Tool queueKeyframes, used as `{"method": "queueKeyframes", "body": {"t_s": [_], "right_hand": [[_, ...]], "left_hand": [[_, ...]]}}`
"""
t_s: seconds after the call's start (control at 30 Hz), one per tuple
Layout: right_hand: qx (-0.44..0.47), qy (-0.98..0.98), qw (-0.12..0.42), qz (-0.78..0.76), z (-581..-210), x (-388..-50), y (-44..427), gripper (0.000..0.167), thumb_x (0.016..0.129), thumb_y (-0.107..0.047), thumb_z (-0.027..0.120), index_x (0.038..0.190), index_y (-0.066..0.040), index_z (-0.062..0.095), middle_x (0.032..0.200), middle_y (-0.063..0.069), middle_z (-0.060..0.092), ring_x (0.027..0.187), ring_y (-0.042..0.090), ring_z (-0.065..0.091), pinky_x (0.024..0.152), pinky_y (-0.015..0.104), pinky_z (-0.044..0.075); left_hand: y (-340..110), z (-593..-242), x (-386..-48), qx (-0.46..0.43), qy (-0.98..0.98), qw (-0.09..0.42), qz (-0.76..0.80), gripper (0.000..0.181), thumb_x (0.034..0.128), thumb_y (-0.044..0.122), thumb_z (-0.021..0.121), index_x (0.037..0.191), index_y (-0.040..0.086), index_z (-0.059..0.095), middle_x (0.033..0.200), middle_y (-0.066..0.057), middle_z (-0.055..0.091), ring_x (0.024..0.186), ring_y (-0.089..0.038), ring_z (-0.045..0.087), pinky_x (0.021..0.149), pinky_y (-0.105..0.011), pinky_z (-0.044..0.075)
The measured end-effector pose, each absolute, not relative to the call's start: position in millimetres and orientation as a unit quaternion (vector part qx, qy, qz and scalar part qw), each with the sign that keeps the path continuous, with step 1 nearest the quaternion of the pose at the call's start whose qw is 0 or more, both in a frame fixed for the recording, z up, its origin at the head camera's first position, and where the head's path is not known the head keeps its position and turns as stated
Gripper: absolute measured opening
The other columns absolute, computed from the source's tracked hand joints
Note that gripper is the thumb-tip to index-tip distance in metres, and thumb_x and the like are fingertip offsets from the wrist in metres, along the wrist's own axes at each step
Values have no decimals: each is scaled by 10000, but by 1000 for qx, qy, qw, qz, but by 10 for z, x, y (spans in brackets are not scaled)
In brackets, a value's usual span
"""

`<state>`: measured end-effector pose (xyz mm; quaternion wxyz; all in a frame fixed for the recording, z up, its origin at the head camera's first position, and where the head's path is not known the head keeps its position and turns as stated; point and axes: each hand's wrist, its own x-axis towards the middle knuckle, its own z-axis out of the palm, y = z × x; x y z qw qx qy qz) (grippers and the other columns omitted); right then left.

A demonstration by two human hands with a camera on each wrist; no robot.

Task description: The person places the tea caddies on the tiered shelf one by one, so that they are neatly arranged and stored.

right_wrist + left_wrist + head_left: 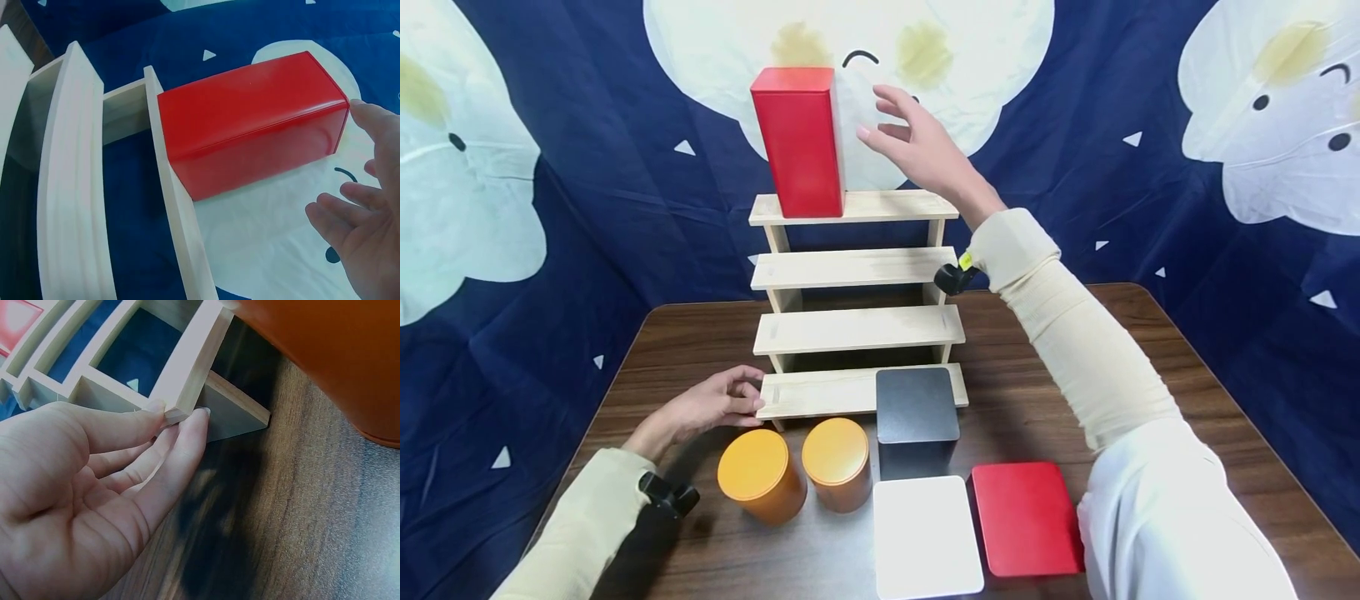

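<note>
A tall red box [801, 150] stands upright at the left of the top tier of a stepped wooden display rack [857, 329]. To its right, my right hand [917, 150] hangs in the air with fingers spread and nothing held. In the right wrist view, the thumb [369, 119] is close to the upper end of the red box [256, 106]; whether it touches cannot be told. My left hand [715, 402] pinches the left front corner of the rack's lowest tier. Thumb and fingertip on that corner show in the left wrist view, beside the wooden rack [187, 369].
Before the rack stand two orange round canisters [754, 465] [837, 452], a dark grey box [917, 407], a white-topped box [928, 537] and a second red box [1026, 518]. They sit on a brown wooden table [1022, 375]. Blue cloth [625, 125] with white clouds hangs behind.
</note>
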<state>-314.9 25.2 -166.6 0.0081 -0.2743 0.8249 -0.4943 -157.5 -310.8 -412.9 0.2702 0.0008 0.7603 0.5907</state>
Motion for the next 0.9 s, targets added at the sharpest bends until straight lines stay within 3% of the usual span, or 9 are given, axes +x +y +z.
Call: {"method": "queueKeyframes", "body": {"t_s": [0.47, 0.77, 0.9], "right_hand": [[-316, 819, -17, -479, -1802, -3012, 580, 664, 938, -362, 586, 1504, -306, 243, 1540, -51, 306, 1357, 85, 394, 1127, 321, 379], [-349, 796, -11, -494, -1777, -2610, 671, 633, 966, -201, 551, 1510, -112, 241, 1539, 70, 311, 1373, 220, 394, 1122, 331, 388], [-355, 793, -11, -495, -1910, -2627, 740, 621, 960, -171, 563, 1502, -118, 265, 1529, 82, 331, 1359, 232, 413, 1118, 358, 393]], "left_hand": [[-3111, -4146, -1561, 22, 741, 272, 613, 590, 904, -16, 585, 1364, -96, 226, 915, -75, 513, 850, -177, 631, 850, -387, 584], [-3139, -4126, -1545, 21, 744, 272, 610, 598, 909, -6, 583, 1369, -94, 211, 915, -82, 515, 848, -180, 639, 847, -397, 584], [-3139, -4151, -1528, 23, 743, 273, 611, 599, 914, 6, 585, 1375, -82, 214, 916, -84, 517, 852, -185, 641, 848, -405, 583]]}}
